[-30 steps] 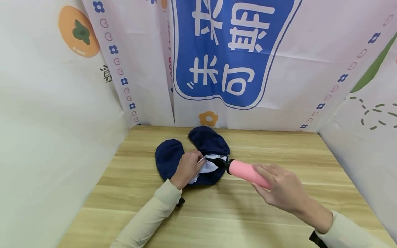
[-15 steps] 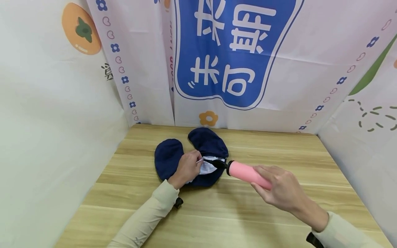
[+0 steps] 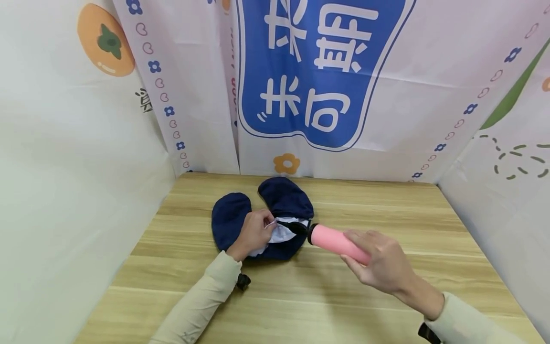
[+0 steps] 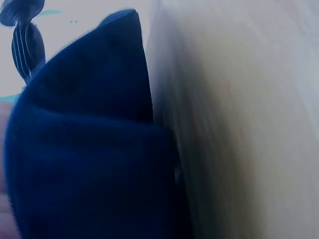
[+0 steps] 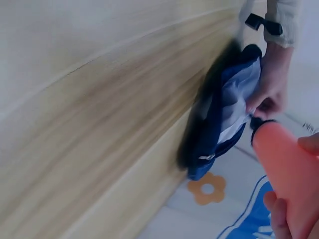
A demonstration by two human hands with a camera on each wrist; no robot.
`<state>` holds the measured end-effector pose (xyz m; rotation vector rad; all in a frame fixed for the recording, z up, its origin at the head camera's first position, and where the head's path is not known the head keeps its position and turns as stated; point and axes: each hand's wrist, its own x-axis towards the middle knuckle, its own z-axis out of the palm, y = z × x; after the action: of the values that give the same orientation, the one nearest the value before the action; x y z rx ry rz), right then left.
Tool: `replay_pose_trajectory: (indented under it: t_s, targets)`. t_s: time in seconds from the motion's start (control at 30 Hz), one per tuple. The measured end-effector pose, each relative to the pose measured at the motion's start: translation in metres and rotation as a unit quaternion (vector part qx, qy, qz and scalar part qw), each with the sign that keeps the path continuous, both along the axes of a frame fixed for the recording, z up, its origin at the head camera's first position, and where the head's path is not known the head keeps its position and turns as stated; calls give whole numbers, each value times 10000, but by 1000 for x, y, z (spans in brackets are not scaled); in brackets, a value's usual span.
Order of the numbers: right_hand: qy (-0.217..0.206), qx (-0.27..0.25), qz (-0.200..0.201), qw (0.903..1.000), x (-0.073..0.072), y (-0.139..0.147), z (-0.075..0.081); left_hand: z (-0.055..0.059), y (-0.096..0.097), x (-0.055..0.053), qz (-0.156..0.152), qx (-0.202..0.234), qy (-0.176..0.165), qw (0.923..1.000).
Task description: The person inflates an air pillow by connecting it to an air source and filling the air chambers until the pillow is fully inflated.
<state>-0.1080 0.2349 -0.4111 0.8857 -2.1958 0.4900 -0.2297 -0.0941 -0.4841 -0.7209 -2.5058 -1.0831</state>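
A navy U-shaped neck pillow (image 3: 229, 220) lies on the wooden table, its cover opened to show a white inner bladder (image 3: 282, 234). My left hand (image 3: 252, 232) pinches a bit of the bladder by the tip of a black pump nozzle (image 3: 296, 228); fingers hide the exact join. My right hand (image 3: 382, 260) grips the pink body of a hand air pump (image 3: 335, 240), held slantwise above the table. In the left wrist view the navy cover (image 4: 89, 174) fills much of the picture. The right wrist view shows the pump (image 5: 286, 172) pointing at my left hand (image 5: 273, 92).
Printed white cloth walls enclose the wooden table (image 3: 365, 306) at the back and both sides. The pillow's far lobe lies close to the back wall (image 3: 386, 157). A small black device (image 3: 243, 282) is strapped at my left wrist.
The pump and both hands shift very slightly left in the head view, along with the whole scene. Both grips stay the same, and the nozzle stays at the left fingers.
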Motion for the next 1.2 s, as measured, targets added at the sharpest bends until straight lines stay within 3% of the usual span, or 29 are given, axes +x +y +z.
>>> replay_pose_trajectory:
  t_s: [0.13,0.27,0.37,0.47,0.63,0.73,0.9,1.0,1.2]
  targets:
    - [-973,-491,-114,9940,-4,8,-3,1,-7,0,-258,396,-112,9988]
    - [-2241,-817,-489,9699,-4,13,-2,3,-8,2,-318,254,-60,9992]
    - [-2648,-859,-659,9582,-4,14,-1,5,-7,4,-273,-13,38,9996]
    - [-2353,-679,-608,9676,-6,12,-2,8,-7,5,-190,-182,73,9996]
    - [-997,-185,-72,9948,-15,7,-4,9,-7,5,-74,-565,-55,9984]
    - [-307,54,260,9992,-19,4,-5,7,-9,3,-6,-805,-163,9966]
    - [448,355,522,9970,-25,-2,-4,10,-9,-3,46,-991,-241,9948]
    - [509,350,516,9968,-27,-1,-5,9,-9,-9,-41,-901,-467,9948]
    - [-259,11,511,9984,-27,9,-14,4,-18,-11,-331,-649,-1236,9897]
